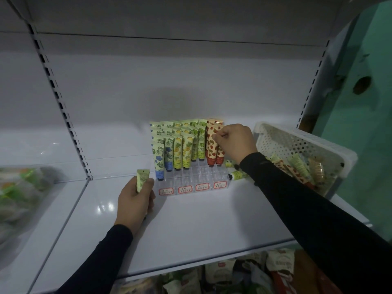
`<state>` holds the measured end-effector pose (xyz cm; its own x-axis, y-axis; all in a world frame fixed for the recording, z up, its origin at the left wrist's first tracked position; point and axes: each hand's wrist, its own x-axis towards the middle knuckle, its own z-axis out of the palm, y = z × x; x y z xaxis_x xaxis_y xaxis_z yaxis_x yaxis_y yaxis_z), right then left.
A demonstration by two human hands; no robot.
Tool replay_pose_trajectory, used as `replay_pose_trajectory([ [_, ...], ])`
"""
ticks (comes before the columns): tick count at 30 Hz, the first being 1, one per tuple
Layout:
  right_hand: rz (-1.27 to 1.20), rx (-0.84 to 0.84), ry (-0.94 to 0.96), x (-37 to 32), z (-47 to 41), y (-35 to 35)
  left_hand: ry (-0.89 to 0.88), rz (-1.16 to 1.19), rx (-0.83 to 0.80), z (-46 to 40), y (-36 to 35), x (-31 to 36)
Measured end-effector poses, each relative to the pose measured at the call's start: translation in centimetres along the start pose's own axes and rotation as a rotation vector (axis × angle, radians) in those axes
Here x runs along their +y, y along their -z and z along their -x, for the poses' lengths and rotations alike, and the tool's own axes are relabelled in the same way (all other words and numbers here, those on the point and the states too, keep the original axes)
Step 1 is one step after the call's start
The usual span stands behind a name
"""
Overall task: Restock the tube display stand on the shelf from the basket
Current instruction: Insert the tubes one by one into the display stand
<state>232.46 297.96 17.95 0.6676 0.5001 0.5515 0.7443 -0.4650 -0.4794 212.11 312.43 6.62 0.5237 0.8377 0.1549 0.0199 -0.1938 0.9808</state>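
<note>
— Head view first: where is the stand?

— Mid-shelf, a clear tiered tube display stand (186, 179) on the white shelf (191, 225), its tubes upright in rows with cap ends down. The back rows look full; the front holes look bare.

— And the hands?

— The right hand (234, 142) is at the stand's right end, fingers curled, pinching the top of a red strawberry tube (212, 145) that stands upright in the red column. The left hand (135, 203) is just left of the stand's front corner, wrapped round a pale green tube (141, 179), held upright with its crimped end on top.

— The supply?

— The white perforated basket (301, 145) is tilted on the shelf just right of the stand, behind the right forearm, with more tubes inside. A few loose tubes (238, 174) lie on their sides between basket and stand.

— So what does the coming move turn on?

— My judgement: the green tube's long axis already runs vertical, matching the holes, and the open front slots lie just to the right of the left hand. That hand is nearer them; the right is nearer the basket.
</note>
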Motion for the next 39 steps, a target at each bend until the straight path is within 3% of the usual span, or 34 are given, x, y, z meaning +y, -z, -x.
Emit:
replay_pose_trajectory([
  [31, -0.038, -0.014, -0.068, 0.0, -0.2, -0.9, 0.009, 0.046, -0.003, -0.3, 0.3, -0.4],
  [39, -0.135, 0.16, -0.053, -0.2, 2.2, 1.7, 0.007, 0.109, 0.033, 0.2, 0.4, 0.2],
])
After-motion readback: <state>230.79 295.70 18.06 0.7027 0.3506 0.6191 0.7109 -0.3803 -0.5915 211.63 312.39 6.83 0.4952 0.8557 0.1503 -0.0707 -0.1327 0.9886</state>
